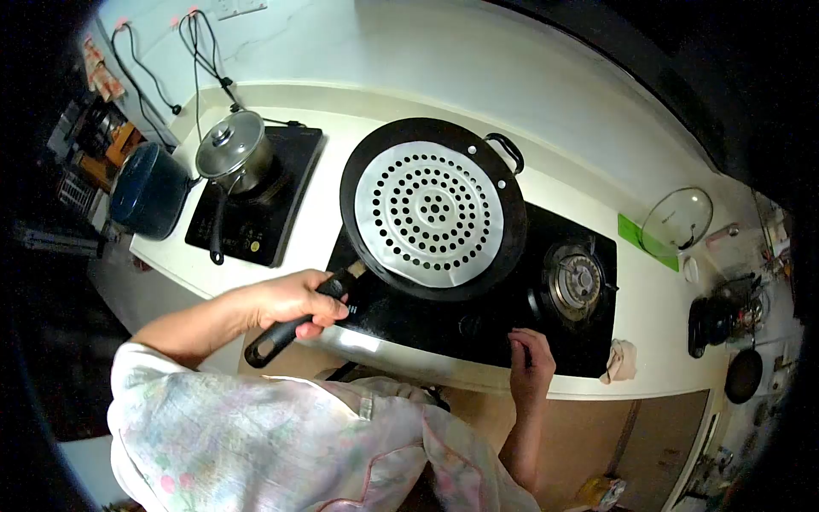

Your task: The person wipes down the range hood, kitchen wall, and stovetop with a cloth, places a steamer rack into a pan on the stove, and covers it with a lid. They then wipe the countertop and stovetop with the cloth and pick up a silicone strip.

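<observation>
My left hand (299, 303) is closed around the black handle (281, 334) of a large dark wok (512, 243). The wok sits over the left side of the black gas hob (409, 320). Inside it lies a round silver steaming rack (394, 213) full of holes. Close to the hob's front edge is my right hand (533, 363), its fingers curled together, with nothing visible in them. A dark knob (469, 324) is to its left on the hob.
A lidded steel saucepan (241, 158) stands on a black induction cooker (256, 226) at left, beside a dark blue container (149, 189). To the right are a bare gas burner (577, 283), a crumpled cloth (621, 360), a glass lid (678, 220) and a green board (631, 232).
</observation>
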Demonstrator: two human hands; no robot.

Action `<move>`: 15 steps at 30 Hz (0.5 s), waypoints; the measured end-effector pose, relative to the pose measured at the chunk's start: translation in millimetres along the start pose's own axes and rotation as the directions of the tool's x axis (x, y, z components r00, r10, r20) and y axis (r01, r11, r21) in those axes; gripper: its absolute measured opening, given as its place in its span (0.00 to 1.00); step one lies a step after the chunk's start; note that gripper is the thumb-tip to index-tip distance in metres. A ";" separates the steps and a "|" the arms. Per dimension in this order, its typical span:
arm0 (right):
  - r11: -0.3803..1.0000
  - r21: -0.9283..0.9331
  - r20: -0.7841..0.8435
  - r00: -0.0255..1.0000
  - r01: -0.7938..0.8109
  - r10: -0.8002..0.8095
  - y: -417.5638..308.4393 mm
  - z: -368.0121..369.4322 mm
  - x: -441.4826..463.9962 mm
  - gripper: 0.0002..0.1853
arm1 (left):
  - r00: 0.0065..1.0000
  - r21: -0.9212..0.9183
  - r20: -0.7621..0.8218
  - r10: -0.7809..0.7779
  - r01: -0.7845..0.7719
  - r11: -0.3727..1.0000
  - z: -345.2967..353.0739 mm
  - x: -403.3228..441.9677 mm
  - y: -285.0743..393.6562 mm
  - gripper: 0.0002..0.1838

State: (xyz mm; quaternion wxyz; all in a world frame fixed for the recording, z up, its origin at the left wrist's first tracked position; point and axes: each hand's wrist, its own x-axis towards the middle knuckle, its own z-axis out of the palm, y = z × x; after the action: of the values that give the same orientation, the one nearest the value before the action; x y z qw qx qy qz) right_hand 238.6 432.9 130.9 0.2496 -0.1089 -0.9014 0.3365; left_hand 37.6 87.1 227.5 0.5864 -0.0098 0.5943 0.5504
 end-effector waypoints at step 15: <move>0.973 -0.181 -0.478 0.877 -0.141 0.038 -23.2 -103.2 -54.4 0.06 | 0.942 0.261 0.334 0.043 -0.136 0.956 124.4 36.5 27.9 0.09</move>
State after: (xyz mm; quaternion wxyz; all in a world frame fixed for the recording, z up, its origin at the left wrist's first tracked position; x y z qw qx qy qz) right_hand 338.3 452.7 192.8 0.4325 -0.2550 -0.8380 0.2138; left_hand 93.2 204.1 256.1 0.6455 0.1912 0.5614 0.4812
